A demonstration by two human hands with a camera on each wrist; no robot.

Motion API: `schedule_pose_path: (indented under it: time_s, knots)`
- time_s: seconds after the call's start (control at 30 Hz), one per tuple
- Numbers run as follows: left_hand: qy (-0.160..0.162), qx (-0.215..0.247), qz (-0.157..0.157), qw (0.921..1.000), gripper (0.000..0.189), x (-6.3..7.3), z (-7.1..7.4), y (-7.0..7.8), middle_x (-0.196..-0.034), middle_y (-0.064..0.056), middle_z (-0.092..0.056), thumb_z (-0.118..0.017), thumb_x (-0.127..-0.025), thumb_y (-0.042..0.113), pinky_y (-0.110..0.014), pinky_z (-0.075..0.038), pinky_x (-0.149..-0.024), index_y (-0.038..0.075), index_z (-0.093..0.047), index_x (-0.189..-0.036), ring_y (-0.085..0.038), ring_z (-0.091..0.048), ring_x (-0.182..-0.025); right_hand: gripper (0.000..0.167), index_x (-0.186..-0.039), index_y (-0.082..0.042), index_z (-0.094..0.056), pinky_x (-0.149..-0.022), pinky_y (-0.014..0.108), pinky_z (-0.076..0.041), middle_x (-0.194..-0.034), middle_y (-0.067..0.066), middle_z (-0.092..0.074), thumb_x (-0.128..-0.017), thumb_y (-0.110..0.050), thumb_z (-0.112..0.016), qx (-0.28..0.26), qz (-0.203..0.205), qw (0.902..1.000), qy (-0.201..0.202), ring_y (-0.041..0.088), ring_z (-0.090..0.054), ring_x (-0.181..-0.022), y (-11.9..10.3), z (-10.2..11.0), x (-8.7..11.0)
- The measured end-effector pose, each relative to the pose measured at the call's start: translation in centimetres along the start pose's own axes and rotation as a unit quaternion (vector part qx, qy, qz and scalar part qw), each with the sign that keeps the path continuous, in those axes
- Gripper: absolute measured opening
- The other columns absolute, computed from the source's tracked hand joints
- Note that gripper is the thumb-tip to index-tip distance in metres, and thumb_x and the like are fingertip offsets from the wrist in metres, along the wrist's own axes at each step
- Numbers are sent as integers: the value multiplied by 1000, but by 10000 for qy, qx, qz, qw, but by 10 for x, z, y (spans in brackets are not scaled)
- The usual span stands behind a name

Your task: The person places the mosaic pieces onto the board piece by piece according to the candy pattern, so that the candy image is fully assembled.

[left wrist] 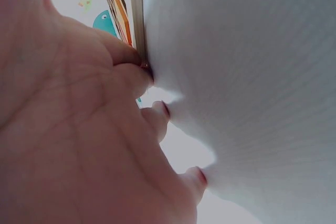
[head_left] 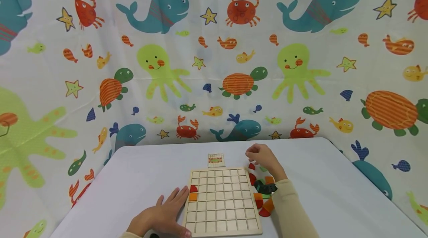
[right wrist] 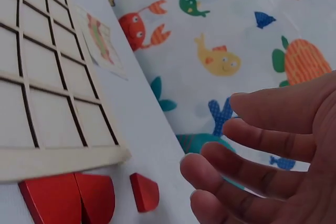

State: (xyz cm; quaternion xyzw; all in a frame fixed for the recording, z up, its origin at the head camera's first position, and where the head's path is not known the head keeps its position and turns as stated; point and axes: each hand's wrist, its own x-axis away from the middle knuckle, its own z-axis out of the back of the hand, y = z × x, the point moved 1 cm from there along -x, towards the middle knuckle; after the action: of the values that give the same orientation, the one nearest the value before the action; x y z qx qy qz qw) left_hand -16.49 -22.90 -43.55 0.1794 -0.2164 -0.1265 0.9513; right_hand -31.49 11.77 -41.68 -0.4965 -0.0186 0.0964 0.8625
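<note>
A wooden grid board (head_left: 219, 205) lies on the white table, with a red rounded piece (head_left: 194, 188) and an orange square piece (head_left: 193, 196) in its left column. Against the board's left edge rests my left hand (head_left: 166, 212), fingers spread and fairly straight; in the left wrist view its fingertips touch the table beside the board's side (left wrist: 137, 19). My right hand (head_left: 264, 158) is raised beyond the board's far right corner, its fingers loosely bent. Nothing sits between those fingers (right wrist: 252, 129) in the right wrist view. Red pieces (right wrist: 98, 198) lie below it.
Several red, orange and green pieces (head_left: 267, 205) lie along the board's right side, partly hidden by the right forearm and a dark wrist strap (head_left: 265, 187). A small pattern card (head_left: 216, 160) lies behind the board. A sea-animal curtain (head_left: 207, 63) hangs behind the table.
</note>
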Motion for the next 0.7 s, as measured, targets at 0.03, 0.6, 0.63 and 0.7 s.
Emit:
schedule_pose_path:
  time_s: [0.03,0.6,0.63,0.7]
  knots:
    - [9,5,14,10000,124,0,0,0,-176,-11,-24,-92,-77,57,-78,-7,-121,5,-28,-169,-40,-13,-162,19,-114,4,-71,-82,41,-63,-107,19,-73,-105,-14,-68,17,-52,10000,19,30,-71,-91,3,2,0]
    - [-173,108,-124,9997,130,-6,-4,-10,-177,-16,-18,-89,-76,65,-81,-4,-118,4,-22,-170,-45,-8,-162,24,-120,2,-72,-72,34,-61,-99,11,-73,-99,-8,-72,605,-388,9968,-337,22,-65,-76,28,1,-2]
    - [-190,142,-153,9996,131,-6,-4,-11,-177,-17,-17,-89,-76,66,-81,-3,-118,3,-21,-170,-46,-7,-162,23,-120,2,-73,-71,33,-60,-99,10,-73,-98,-7,-72,633,-375,9966,-360,22,-65,-75,28,0,-2]
    - [-194,84,-179,9996,130,-6,-3,-12,-177,-17,-18,-88,-78,66,-81,-3,-118,3,-21,-170,-46,-7,-162,22,-118,1,-73,-72,33,-60,-99,11,-71,-98,-6,-72,709,-372,9960,-385,22,-64,-74,28,-1,-2]
